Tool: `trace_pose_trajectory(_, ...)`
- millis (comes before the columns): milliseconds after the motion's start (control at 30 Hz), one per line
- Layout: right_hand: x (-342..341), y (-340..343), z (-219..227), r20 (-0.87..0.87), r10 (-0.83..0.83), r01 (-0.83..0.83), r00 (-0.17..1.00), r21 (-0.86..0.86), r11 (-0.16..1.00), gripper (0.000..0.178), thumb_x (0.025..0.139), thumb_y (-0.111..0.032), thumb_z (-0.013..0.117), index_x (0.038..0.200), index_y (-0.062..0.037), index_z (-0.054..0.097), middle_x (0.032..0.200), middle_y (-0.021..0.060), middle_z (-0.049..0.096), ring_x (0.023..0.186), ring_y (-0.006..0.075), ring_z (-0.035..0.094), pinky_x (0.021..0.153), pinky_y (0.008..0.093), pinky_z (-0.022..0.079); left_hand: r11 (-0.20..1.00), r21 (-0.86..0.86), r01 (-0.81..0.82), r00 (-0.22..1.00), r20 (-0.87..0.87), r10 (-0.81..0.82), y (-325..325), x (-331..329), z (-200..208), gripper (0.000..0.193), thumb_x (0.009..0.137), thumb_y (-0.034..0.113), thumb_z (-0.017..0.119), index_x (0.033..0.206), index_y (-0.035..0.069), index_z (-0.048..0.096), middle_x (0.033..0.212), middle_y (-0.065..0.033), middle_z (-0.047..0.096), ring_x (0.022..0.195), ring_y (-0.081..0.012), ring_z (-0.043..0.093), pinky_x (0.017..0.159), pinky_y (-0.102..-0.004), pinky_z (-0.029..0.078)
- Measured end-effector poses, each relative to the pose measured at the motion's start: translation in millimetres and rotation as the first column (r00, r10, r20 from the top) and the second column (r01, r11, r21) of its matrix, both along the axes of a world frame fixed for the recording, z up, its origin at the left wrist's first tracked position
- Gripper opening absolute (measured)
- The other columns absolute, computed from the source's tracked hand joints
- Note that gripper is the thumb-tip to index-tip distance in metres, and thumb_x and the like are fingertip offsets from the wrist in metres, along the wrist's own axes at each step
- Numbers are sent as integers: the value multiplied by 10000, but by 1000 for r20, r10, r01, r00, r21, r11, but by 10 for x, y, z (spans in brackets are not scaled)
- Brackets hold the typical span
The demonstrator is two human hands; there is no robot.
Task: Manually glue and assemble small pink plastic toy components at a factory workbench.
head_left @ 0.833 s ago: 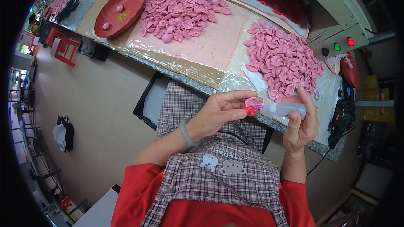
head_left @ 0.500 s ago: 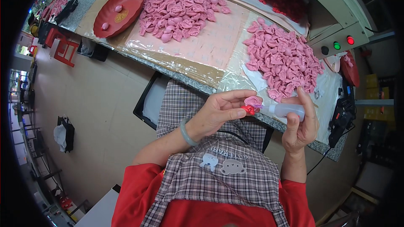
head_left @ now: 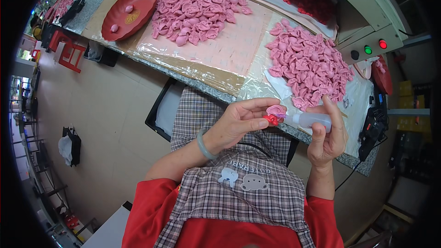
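In the head view, at the near edge of the desk (head_left: 360, 165): pinching a pink petal piece (head_left: 276, 109) and a red piece (head_left: 272, 120) together in the left grip (head_left: 236, 121); grasping a translucent bottle (head_left: 312, 120) in the right grip (head_left: 328, 133), nozzle pointed right at the petal piece, contact too small to tell. Beyond, on the desk: a left heap (head_left: 195, 11) and a right heap (head_left: 310, 64) of pink pieces, beside a scalloped red dish (head_left: 142, 4).

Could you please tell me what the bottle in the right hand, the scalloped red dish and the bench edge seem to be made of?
Bottle: probably soft plastic, matt, as its wall is cloudy and translucent.
Red dish: likely moulded plastic, smooth, given its even colour.
Bench edge: granite or an imitation, grey-speckled; polish unclear.
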State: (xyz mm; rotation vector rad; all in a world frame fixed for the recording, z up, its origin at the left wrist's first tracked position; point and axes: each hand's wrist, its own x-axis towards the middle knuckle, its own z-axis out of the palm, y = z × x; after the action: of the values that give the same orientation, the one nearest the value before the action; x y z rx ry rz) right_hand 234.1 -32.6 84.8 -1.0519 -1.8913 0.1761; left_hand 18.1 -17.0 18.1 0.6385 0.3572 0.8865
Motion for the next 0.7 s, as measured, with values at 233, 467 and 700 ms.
trace_pose_trajectory(233, -6, 4, -7, 5, 9, -9, 1000, -10, 1000, 438, 956, -221, 636, 1256, 89, 560, 1068, 206, 677, 755, 244, 688, 637, 315, 540, 1000, 4, 9, 1000, -1, -8, -2, 1, -16, 526, 917, 37, 625, 1397, -66, 437, 1351, -218, 556, 1232, -269, 575, 1083, -383, 442)
trace_pose_trajectory(467, -12, 10, 1, 17, 20, -20, 1000, 4, 1000, 437, 954, -214, 638, 1254, 94, 559, 1055, 208, 677, 750, 239, 682, 631, 313, 536, 1000, 5, 13, 1000, 10, -13, -7, 6, -21, 532, 916, 37, 626, 1401, -63, 432, 1350, -217, 557, 1233, -267, 574, 1081, -379, 443)
trace_pose_trajectory(700, -15, 4, 8, 34, 19, -20, 999, 17, 1000, 438, 953, -224, 641, 1241, 95, 562, 1030, 208, 680, 748, 247, 683, 634, 316, 536, 1000, 3, 15, 1000, 2, -15, -6, 8, -19, 532, 917, 36, 625, 1403, -61, 432, 1356, -220, 551, 1236, -268, 572, 1082, -380, 442)
